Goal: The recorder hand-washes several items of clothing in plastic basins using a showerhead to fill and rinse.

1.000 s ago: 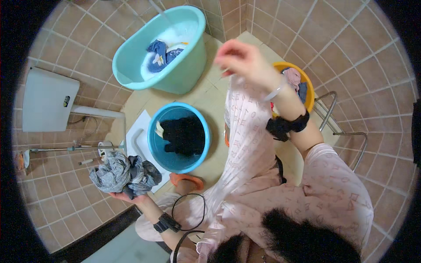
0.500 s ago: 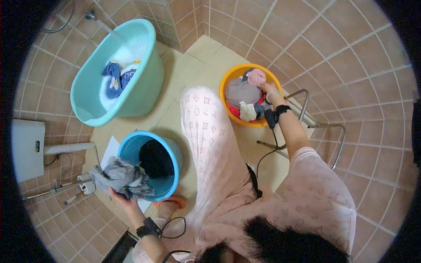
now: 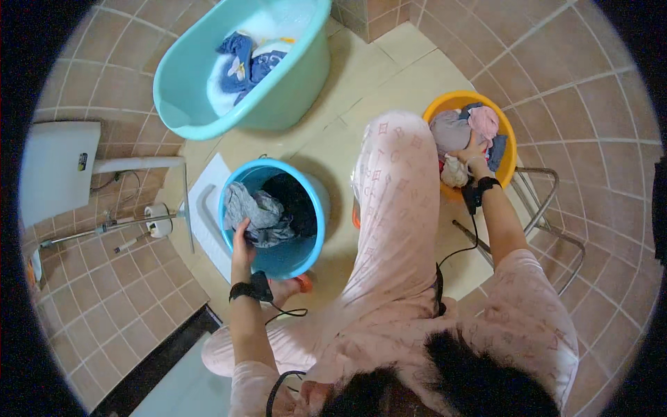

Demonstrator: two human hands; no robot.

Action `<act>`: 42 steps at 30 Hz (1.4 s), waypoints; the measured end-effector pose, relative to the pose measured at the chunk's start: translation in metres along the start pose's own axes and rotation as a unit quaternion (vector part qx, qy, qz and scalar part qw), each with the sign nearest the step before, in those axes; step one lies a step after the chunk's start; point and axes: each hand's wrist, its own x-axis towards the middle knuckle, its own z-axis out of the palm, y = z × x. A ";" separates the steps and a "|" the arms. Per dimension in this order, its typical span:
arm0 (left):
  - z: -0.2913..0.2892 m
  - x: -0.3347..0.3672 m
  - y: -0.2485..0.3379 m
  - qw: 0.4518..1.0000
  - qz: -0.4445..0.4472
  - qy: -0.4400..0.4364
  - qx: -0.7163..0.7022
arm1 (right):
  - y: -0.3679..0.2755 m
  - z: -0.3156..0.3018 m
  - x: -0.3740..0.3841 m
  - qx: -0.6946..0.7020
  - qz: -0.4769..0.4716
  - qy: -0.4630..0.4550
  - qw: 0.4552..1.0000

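Observation:
My left hand (image 3: 241, 243) grips a crumpled grey garment (image 3: 253, 210) inside the rim of a blue bucket (image 3: 322, 229). Dark cloth (image 3: 290, 201) lies deeper in that bucket. Over on the right, my right hand (image 3: 473, 156) rests among clothes in a yellow basin (image 3: 513, 135), thumb and fingers apart. It touches a grey cloth (image 3: 448, 131); a pink cloth (image 3: 484, 121) is just beyond the fingertips, and a cream-white piece (image 3: 455, 172) lies beside the wrist. Some fingertips are hidden by fabric.
A large turquoise tub (image 3: 285, 108) at the far left holds suds and blue clothes (image 3: 243, 62). A metal-framed stool (image 3: 549, 181) stands by the right wall. A white squat-toilet surround (image 3: 208, 194) lies left of the bucket, near a wall pipe (image 3: 139, 165). Cables hang from both wristbands.
My left hand has brought the grey garment from over the bucket's left rim down into the bucket. My right hand has shifted from the pink cloth toward the grey one. The view has moved.

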 end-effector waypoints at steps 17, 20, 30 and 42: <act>0.046 0.020 0.051 0.718 0.376 0.104 0.577 | 0.020 -0.051 -0.040 0.171 -0.130 0.157 0.964; 0.043 0.031 0.035 0.793 0.302 0.020 0.529 | 0.033 -0.090 -0.057 0.222 -0.094 0.143 0.960; 0.026 0.066 -0.013 0.835 0.250 0.093 0.482 | 0.026 -0.204 -0.161 0.323 -0.270 0.147 0.895; 0.127 0.033 -0.024 0.761 0.185 0.167 0.599 | -0.073 -0.321 -0.339 0.413 -0.511 0.264 0.707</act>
